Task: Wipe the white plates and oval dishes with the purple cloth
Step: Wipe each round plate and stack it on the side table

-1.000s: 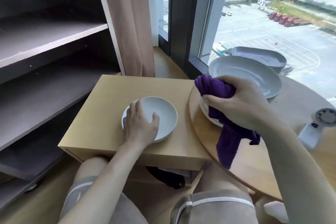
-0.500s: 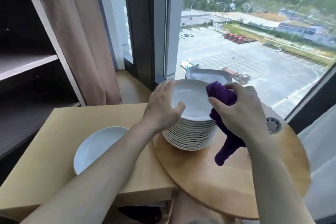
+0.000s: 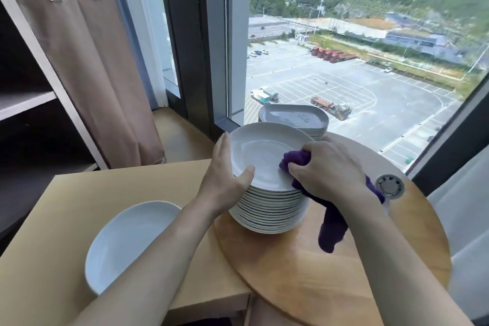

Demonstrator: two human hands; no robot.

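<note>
- One white plate (image 3: pixel 127 241) nearest, flat on the rectangular counter (image 3: pixel 66 206).
- Left hand (image 3: pixel 225 180) gripping the top plate (image 3: pixel 262 156) of the plate stack (image 3: pixel 270 212), thumb over the rim.
- Right hand (image 3: pixel 328 174) clutching the purple cloth (image 3: pixel 330 230), pressed onto that plate.
- Farthest, oval dishes (image 3: pixel 293 119), seemingly stacked, by the window (image 3: pixel 344 74).

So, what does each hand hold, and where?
Right hand grips the purple cloth by its bunched end; left hand holds the top plate at its left rim.

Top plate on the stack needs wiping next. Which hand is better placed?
Right. The right hand grips the purple cloth, bunched against the top plate on its right side. The left hand holds the plate's left rim and has no cloth.
</note>
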